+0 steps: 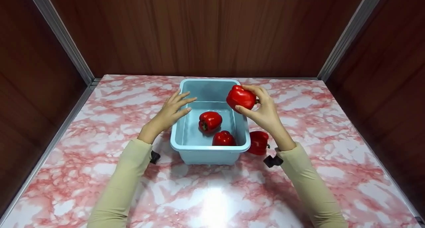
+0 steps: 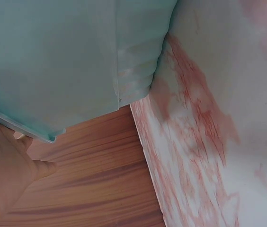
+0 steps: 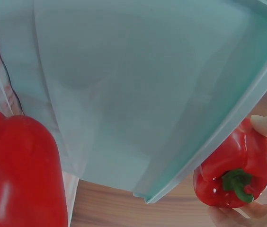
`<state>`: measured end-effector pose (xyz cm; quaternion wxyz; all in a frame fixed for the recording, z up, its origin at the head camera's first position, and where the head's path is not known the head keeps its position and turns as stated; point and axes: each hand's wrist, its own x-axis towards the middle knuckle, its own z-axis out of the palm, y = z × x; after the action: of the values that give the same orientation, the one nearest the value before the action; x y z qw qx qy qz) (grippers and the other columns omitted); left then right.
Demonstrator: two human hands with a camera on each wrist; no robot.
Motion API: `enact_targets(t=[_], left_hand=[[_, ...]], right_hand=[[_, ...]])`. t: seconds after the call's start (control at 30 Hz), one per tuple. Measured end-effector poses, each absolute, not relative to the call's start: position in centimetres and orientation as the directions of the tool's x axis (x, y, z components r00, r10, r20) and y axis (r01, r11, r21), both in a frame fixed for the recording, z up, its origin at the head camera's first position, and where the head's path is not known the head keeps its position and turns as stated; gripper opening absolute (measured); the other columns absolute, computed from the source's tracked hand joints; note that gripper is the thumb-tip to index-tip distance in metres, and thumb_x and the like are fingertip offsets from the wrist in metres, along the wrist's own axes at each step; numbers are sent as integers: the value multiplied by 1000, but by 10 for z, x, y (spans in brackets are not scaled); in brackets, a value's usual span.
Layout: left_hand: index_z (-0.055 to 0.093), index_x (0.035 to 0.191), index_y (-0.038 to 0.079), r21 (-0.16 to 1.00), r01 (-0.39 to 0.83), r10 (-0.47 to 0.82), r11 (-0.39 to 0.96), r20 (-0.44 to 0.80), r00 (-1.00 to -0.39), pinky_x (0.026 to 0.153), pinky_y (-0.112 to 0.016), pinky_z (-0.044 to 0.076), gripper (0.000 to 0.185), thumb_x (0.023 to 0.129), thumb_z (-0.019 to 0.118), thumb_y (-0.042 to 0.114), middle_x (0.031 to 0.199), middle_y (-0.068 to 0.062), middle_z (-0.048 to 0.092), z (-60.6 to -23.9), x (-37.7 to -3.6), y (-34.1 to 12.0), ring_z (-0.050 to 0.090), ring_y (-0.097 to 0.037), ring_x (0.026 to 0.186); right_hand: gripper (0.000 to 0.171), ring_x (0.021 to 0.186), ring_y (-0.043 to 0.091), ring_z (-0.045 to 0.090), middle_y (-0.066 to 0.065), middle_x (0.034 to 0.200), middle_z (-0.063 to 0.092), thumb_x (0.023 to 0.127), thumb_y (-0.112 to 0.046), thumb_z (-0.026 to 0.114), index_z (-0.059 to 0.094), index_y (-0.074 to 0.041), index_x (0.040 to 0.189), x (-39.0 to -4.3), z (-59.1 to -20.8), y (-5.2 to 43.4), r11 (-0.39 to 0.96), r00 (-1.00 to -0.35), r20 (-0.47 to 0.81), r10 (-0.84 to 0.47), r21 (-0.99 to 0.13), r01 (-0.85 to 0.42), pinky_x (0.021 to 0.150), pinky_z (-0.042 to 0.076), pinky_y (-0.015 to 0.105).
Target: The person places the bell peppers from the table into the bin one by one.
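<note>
In the head view a light blue plastic bin (image 1: 209, 149) stands on the table with two red bell peppers inside, one near the middle (image 1: 210, 121) and one in the near right corner (image 1: 224, 139). My right hand (image 1: 265, 113) grips another red bell pepper (image 1: 241, 97) above the bin's right rim, its green stem showing in the right wrist view (image 3: 237, 184). My left hand (image 1: 171, 110) is spread at the left rim, fingers reaching over the edge and holding nothing. A further red bell pepper (image 1: 258, 143) lies on the table against the bin's right side.
The table (image 1: 109, 174) has a pink and white marbled top. Dark wood-grain panels (image 1: 206, 32) with metal corner posts (image 1: 352, 32) enclose its back and sides. Small black devices sit under both wrists, the right one (image 1: 273, 161) close to the loose pepper.
</note>
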<state>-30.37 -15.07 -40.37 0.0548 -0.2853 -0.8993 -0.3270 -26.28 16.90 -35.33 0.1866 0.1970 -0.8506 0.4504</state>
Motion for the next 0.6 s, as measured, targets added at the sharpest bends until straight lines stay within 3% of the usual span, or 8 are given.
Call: enact_targets(t=[0.37, 0.6], left_hand=[[44, 139, 29, 554, 549, 481, 626, 280, -831, 109, -60, -3, 51, 93, 40, 52, 152, -2, 25, -404, -304, -152, -1, -27, 143], [43, 139, 29, 539, 565, 490, 624, 293, -821, 108, -60, -2, 47, 95, 41, 46, 152, -4, 27, -403, -304, -152, 0, -29, 143]], right_hand=[[62, 111, 18, 49, 1, 127, 50, 71, -31, 80, 54, -23, 127, -261, -353, 165, 506, -856, 484, -182, -700, -504, 87, 48, 38], [59, 108, 17, 50, 1, 125, 52, 73, -30, 79, 56, -22, 126, -262, -356, 163, 504, -842, 504, -194, -685, -526, 84, 48, 35]])
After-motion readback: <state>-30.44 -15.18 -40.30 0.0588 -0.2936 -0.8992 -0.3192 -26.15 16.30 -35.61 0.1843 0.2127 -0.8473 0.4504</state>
